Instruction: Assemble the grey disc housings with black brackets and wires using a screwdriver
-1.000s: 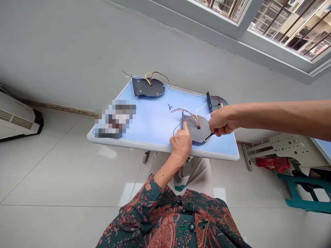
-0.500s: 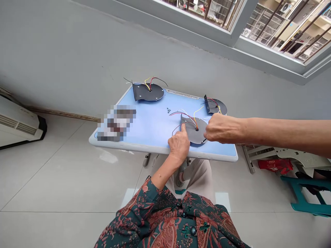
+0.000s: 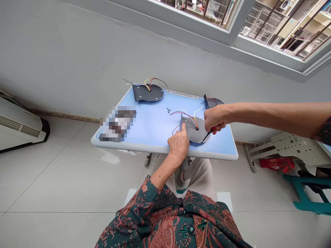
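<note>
A dark grey, round-ended plate [image 3: 192, 135] lies near the table's front edge, with red, yellow, white and black wires rising from its centre hole. My left hand [image 3: 179, 140] holds its left side, index finger stretched along the surface and the other fingers curled at the near edge. In my closed right hand [image 3: 214, 119] is a black screwdriver [image 3: 207, 136], slanting down to a screw spot on the plate's near right rim. Its handle is mostly hidden by my fingers. Several small screws [image 3: 169, 110] lie loose on the table beyond the plate.
The light blue table [image 3: 147, 127] has a raised pale rim. Another wired plate [image 3: 152, 93] rests at the back left, and a third wired plate [image 3: 207, 101] is partly hidden behind my right arm. A blurred patch [image 3: 117, 124] covers the table's left end. A wall and window stand beyond.
My right hand has shifted and turned at the plate's right side, its forearm swinging higher. More of the screwdriver now shows. My left hand stays where it was on the plate.
</note>
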`<state>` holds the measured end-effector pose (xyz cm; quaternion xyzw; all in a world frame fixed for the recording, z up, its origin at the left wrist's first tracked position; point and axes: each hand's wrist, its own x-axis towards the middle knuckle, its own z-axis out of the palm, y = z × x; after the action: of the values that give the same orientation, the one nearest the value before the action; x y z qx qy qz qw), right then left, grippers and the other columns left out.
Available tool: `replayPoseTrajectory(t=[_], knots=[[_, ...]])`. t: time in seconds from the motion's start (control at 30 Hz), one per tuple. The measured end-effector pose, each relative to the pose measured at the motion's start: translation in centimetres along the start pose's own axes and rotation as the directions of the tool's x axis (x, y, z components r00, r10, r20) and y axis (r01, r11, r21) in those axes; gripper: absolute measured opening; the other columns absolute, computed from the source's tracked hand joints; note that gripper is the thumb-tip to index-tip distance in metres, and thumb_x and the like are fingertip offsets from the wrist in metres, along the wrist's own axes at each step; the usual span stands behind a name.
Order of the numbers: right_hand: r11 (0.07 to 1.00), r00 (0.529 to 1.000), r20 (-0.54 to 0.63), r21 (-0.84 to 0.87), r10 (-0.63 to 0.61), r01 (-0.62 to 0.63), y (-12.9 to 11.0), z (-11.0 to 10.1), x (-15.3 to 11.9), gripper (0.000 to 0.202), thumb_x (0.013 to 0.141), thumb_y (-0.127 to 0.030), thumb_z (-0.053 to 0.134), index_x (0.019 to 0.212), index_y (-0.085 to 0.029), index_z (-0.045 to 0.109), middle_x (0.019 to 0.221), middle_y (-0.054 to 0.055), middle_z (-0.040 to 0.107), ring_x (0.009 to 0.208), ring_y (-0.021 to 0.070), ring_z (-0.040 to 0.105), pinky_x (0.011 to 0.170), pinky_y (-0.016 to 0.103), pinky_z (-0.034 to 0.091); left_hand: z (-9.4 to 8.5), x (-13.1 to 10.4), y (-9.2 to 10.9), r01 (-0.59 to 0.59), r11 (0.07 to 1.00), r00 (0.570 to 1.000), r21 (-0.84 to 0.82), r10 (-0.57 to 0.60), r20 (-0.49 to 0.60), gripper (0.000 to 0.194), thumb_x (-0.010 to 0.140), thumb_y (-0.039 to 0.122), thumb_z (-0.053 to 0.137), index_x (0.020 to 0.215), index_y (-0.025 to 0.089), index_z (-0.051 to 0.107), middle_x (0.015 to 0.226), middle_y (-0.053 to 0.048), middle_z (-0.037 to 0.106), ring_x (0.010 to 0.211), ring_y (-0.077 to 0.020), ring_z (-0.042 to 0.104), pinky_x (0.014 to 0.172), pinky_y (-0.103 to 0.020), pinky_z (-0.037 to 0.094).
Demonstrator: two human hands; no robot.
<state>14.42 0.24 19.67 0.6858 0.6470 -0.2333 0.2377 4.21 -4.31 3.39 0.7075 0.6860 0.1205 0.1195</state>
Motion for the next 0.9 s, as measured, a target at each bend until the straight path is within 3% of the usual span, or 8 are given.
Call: replayPoseTrajectory(t=[0.07,0.17,0.23,0.3,0.47,0.67,0.77,0.9], knots=[[0.997,0.998,0.060,-0.080,0.014,-0.009,0.4,-0.3,-0.3,0.010,0.079,-0.007,0.067,0.086,-0.015,0.069,0.064,0.004,0.068,0.061,0.0173,0.064,0.055,0.028,0.043,-0.3,-0.2,-0.3,-0.063,0.998,0.987,-0.005,0.062,-0.147,0.045,0.101,0.018,0.045,0.145,0.018,0.051,0.110,-0.019,0.067,0.095,-0.0312,0.069,0.076,-0.039,0.056],[0.976,0.993,0.090,-0.196,-0.076,0.093,0.9,-0.3,-0.9,0.028,0.082,-0.006,0.064,0.110,-0.013,0.068,0.067,0.000,0.068,0.062,0.0153,0.066,0.060,0.027,0.044,0.0,0.3,-0.4,-0.355,0.931,0.886,-0.081,0.307,-0.348,0.029,0.100,0.020,0.048,0.126,0.016,0.062,0.120,-0.020,0.063,0.106,-0.0324,0.060,0.088,-0.046,0.053],[0.965,0.990,0.104,-0.234,-0.095,0.117,1.1,-0.2,-1.6,0.035,0.083,-0.005,0.062,0.117,-0.012,0.066,0.069,-0.001,0.068,0.058,0.0140,0.066,0.061,0.026,0.044,0.6,1.2,-0.1,-0.604,0.768,0.783,-0.213,0.523,-0.336,0.031,0.095,0.007,0.046,0.119,0.018,0.062,0.114,-0.014,0.066,0.104,-0.0274,0.059,0.092,-0.041,0.052],[0.932,0.985,0.078,-0.318,-0.156,0.173,1.1,-0.1,-2.4,0.033,0.084,-0.005,0.061,0.115,-0.013,0.067,0.074,0.001,0.069,0.059,0.0148,0.065,0.060,0.027,0.042,1.5,2.4,0.2,-0.693,0.599,0.714,-0.402,0.644,-0.273,0.044,0.083,-0.004,0.046,0.119,0.018,0.058,0.110,-0.010,0.067,0.103,-0.0231,0.060,0.092,-0.036,0.052],[0.660,0.879,-0.016,-0.668,-0.476,0.345,2.1,0.4,-4.2,0.026,0.085,-0.007,0.063,0.108,-0.014,0.072,0.087,0.008,0.071,0.075,0.0180,0.062,0.061,0.029,0.032,2.8,3.9,0.3,-0.597,0.559,0.744,-0.576,0.653,-0.138,0.057,0.065,-0.004,0.050,0.117,0.017,0.056,0.114,-0.007,0.068,0.112,-0.0238,0.059,0.100,-0.038,0.050],[0.433,0.826,0.137,-0.798,-0.546,0.418,4.1,2.1,-3.4,0.027,0.081,0.005,0.056,0.094,-0.013,0.071,0.069,0.004,0.067,0.059,0.0142,0.047,0.060,0.033,0.025,2.7,3.3,0.3,-0.679,0.570,0.680,-0.463,0.726,-0.104,0.052,0.069,0.007,0.066,0.119,0.020,0.057,0.126,-0.009,0.064,0.121,-0.0302,0.054,0.102,-0.044,0.050],[0.485,0.815,0.112,-0.754,-0.568,0.442,4.3,2.4,-2.6,0.024,0.081,0.004,0.054,0.089,-0.012,0.070,0.067,0.005,0.066,0.059,0.0142,0.048,0.060,0.033,0.025,3.0,3.3,0.6,-0.674,0.596,0.703,-0.436,0.699,-0.131,0.046,0.073,0.009,0.071,0.115,0.019,0.058,0.125,-0.010,0.066,0.122,-0.0304,0.055,0.103,-0.045,0.050],[0.704,0.870,-0.003,-0.588,-0.493,0.397,3.6,2.2,-2.5,0.016,0.080,-0.002,0.055,0.079,-0.012,0.068,0.071,0.007,0.065,0.063,0.0145,0.053,0.060,0.030,0.029,3.3,3.2,0.8,-0.660,0.612,0.716,-0.436,0.689,-0.116,0.045,0.073,0.006,0.075,0.114,0.019,0.060,0.124,-0.011,0.068,0.125,-0.0310,0.056,0.100,-0.045,0.052]])
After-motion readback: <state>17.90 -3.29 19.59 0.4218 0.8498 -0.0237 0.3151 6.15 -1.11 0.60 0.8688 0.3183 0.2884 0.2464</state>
